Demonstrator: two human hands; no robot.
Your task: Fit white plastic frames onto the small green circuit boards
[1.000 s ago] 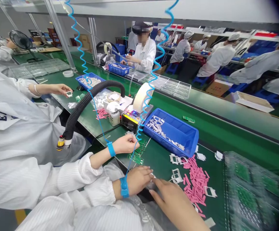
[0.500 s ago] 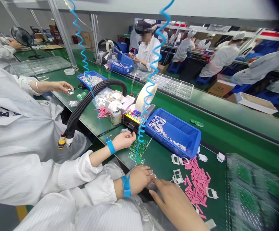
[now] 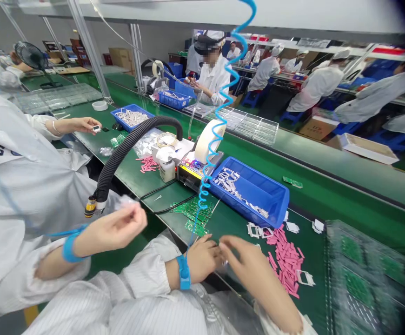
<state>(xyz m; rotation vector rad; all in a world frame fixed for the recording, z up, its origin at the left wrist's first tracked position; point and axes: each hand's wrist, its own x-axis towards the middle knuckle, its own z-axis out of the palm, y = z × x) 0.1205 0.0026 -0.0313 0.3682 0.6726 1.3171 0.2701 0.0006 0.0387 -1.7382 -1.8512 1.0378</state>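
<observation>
Room: our left hand [image 3: 202,258] and right hand [image 3: 249,272] at the desk [image 3: 233,228]'s near edge, blue bin [image 3: 254,190] beyond, pink strips [image 3: 288,263] right.
Fingers: tips meeting, too blurry, we can't tell the grip.
White frames [image 3: 256,230]: just beyond our fingers.

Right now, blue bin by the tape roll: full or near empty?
Near empty: the blue bin holds a thin scatter of white frames along one side; most of its floor shows bare.
</observation>
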